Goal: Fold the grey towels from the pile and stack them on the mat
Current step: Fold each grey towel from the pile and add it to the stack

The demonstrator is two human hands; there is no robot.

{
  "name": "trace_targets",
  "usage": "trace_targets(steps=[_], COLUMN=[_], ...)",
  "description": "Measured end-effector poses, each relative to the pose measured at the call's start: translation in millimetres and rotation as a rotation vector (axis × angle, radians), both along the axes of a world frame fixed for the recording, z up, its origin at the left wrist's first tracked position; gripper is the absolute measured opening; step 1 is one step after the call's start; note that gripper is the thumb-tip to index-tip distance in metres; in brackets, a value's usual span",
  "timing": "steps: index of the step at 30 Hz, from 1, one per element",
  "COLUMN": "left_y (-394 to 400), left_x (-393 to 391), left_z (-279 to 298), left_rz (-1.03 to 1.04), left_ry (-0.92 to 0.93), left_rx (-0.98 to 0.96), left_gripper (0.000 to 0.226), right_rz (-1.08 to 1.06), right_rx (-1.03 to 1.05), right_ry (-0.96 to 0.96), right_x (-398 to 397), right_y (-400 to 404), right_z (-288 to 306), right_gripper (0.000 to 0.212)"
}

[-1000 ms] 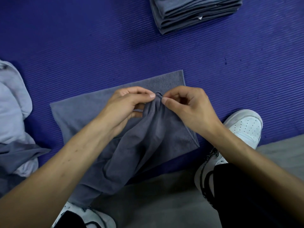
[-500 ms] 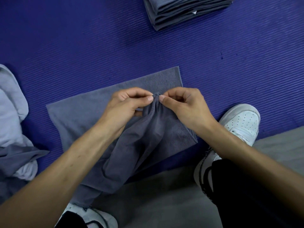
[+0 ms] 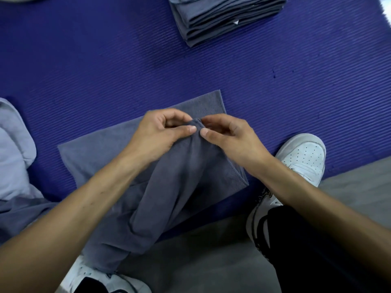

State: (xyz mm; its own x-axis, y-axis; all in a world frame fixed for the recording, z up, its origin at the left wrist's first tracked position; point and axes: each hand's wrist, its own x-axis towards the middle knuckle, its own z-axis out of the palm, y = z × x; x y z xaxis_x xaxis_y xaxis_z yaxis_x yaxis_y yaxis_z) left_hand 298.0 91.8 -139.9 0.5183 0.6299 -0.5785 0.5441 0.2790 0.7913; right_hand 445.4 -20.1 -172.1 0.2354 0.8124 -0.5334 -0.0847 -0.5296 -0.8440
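Between my fingers: one gathered edge of the grey towel (image 3: 186,187), pinched by both hands.
Left hand (image 3: 160,134) and right hand (image 3: 230,136) should slide apart along the hem, tensioning it, before folding onto the mat (image 3: 105,60) beyond; stack (image 3: 226,15) lies farther off.

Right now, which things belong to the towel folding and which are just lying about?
Job:
towel being folded, pinched by left hand and right hand
folded stack
unfolded pile
purple mat

Lying about:
white shoe
grey floor
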Motion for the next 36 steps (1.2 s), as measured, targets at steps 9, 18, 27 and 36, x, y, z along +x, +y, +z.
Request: trace_targets(steps=[9, 18, 27, 36], left_y=[49.1, 37.9, 34.9, 22.2], left_x=[63.2, 78.5, 78.4, 79.9], left_z=[-27.1, -65.0, -77.0, -32.7], left_rz=[-0.189, -0.283, -0.281, -0.387], left_ry=[0.142, 0.211, 0.262, 0.438], left_rx=[0.174, 0.574, 0.679, 0.635], left_gripper=[0.011, 0.005, 0.022, 0.010], right_rz=[0.041, 0.057, 0.024, 0.099], right_rx=[-0.134, -0.192, -0.211, -0.185], right_ry=[-0.055, -0.179, -0.207, -0.219], right_x=[19.4, 28.1, 30.6, 32.7], right_y=[-12.7, -33.6, -44.4, -46.4], right_z=[-10.4, -23.9, -39.8, -31.6], right_gripper=[0.038, 0.023, 0.019, 0.017])
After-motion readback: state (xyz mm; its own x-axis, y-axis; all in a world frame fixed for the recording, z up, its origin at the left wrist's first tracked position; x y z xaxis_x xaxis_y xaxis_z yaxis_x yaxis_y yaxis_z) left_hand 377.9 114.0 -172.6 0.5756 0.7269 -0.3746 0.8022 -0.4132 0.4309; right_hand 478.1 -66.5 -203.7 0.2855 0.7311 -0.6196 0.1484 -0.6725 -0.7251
